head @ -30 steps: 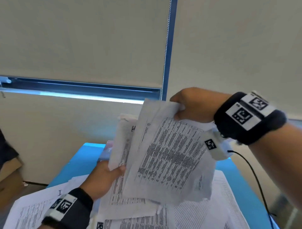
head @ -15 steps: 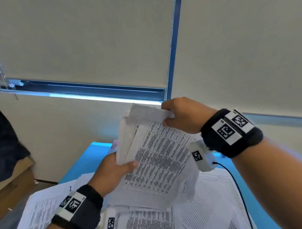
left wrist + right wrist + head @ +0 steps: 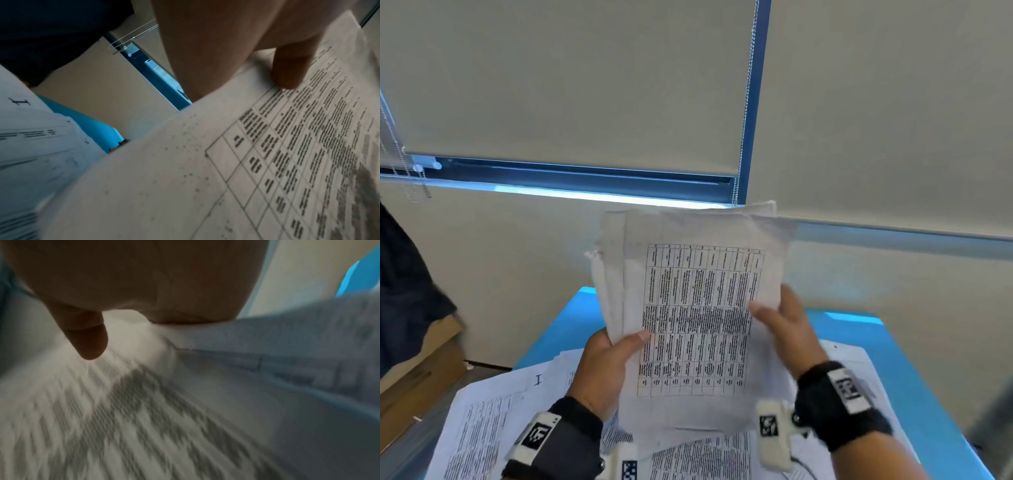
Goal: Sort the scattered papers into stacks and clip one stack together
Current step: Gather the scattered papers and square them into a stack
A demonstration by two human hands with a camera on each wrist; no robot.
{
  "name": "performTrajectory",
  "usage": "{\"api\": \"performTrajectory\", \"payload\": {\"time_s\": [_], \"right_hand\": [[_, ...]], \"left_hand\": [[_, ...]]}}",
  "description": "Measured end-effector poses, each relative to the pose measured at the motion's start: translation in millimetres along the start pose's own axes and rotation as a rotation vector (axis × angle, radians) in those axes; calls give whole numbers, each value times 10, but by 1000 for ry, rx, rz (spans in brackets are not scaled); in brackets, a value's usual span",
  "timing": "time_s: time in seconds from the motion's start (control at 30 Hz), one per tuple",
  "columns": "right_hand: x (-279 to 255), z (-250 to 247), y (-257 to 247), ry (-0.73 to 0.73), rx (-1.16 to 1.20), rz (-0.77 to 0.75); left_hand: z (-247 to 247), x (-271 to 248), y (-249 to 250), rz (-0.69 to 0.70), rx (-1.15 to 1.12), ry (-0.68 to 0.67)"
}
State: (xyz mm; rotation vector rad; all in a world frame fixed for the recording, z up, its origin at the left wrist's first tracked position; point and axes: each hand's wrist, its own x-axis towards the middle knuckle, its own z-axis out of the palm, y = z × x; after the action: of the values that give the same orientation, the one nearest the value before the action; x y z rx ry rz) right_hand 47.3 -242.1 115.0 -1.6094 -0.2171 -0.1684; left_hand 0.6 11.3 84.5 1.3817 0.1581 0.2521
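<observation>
Blue tabletop (image 3: 914,404) shows only as bare strips along the far and right edges, the rest of it covered by loose printed sheets (image 3: 482,421) that spread to the near-left corner and overhang it. Beyond the far edge stands a beige wall with a drawn roller blind (image 3: 571,85) and its bead chain (image 3: 743,113); off the left edge, lower down, sits a cardboard box (image 3: 417,373). Above the table's middle a person holds a sheaf of papers (image 3: 695,308) upright and clear of the sheets below, its left edges fanned unevenly and its top edge ragged, a printed table facing the camera. The left hand (image 3: 606,366) grips the sheaf at its lower left edge, thumb (image 3: 292,68) pressed flat on the front page beside the grid, the remaining fingers hidden behind the paper. The right hand (image 3: 787,329) meets the right edge at mid height, its thumb (image 3: 86,339) lying across the front sheet; the head view shows the fingers fairly straight along the margin, though motion blur there and in the right wrist view leaves it unclear whether they pinch the edge or merely rest against it. Black wrist bands with white coded tags sit on both forearms. One sheet on the table's left bears a handwritten mark like the letter I (image 3: 538,379).
</observation>
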Motion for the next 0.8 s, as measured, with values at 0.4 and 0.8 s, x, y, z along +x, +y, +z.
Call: {"api": "performTrajectory", "payload": {"time_s": [0.4, 0.8], "right_hand": [[-238, 260, 378, 51, 148, -55], [-69, 265, 300, 200, 80, -94]], "left_hand": [[-64, -49, -308, -26, -39, -57], [-114, -15, -349, 19, 53, 30]]}}
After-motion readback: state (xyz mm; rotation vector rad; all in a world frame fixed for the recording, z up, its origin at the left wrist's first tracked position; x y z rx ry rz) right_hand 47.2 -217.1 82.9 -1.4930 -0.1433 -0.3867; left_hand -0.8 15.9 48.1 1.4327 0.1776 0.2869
